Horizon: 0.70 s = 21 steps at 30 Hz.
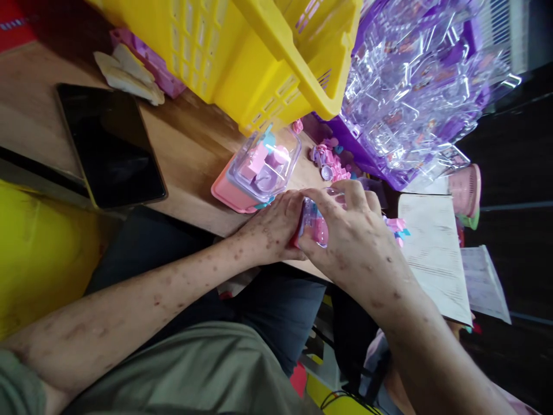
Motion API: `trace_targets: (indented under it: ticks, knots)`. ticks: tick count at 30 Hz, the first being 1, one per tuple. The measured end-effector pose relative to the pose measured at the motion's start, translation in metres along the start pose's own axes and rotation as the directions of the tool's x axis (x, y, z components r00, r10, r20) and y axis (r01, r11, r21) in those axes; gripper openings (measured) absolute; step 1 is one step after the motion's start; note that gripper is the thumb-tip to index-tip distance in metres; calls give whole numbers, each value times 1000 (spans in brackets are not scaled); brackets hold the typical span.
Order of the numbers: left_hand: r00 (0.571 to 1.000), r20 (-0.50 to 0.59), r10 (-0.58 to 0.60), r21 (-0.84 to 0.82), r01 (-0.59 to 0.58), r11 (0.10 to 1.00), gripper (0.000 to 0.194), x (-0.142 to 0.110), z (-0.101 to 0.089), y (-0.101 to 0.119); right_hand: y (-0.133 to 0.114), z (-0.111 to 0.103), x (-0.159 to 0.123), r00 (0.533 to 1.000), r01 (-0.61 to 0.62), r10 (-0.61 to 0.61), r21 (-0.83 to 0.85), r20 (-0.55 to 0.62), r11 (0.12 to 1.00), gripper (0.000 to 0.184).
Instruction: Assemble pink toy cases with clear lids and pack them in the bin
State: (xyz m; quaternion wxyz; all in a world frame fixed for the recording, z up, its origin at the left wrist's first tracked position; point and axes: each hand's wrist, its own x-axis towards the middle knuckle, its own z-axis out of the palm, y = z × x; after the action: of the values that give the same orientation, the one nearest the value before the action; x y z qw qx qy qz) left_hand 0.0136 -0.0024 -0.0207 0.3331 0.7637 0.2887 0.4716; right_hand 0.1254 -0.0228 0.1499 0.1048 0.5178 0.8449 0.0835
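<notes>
Between my two hands is a small clear plastic box [320,229] with pink and blue pieces inside. My left hand [279,227] is closed round its left end, near a reddish base. From above and the right, my right hand [352,236] grips the clear part, thumb on the near side and fingers over the far side. Just left of my hands stands a similar box [246,193] with a pink base and a clear cover, holding pink, lilac and blue toy pieces. Small loose pink and lilac pieces [327,161] lie on the table beyond my right hand.
A yellow plastic basket [211,63] rises behind the boxes. A purple crate [367,150] heaped with clear plastic covers [401,98] stands at the back right. A dark phone [112,147] lies at left. Cardboard [434,253] is at right, near a pink basket [465,187].
</notes>
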Motion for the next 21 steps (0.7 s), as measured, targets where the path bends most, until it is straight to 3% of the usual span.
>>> trace_targets:
  ticks: [9, 15, 18, 21]
  knots:
    - [1000, -24, -11, 27, 12, 1000, 100, 0, -2, 5, 0, 2, -5, 998, -56, 56, 16, -7, 998, 55]
    - [999, -24, -33, -46, 32, 998, 109, 0, -6, 8, 18, 6, -12, 996, 21, -9, 136, -86, 991, 75]
    - [999, -30, -18, -52, 16, 999, 111, 0, -7, 8, 23, 3, -11, 992, 42, -27, 122, -120, 992, 75]
    - [1000, -25, -19, -36, 18, 999, 112, -1, -6, 6, 25, -4, -5, 994, 89, -82, 83, -79, 993, 74]
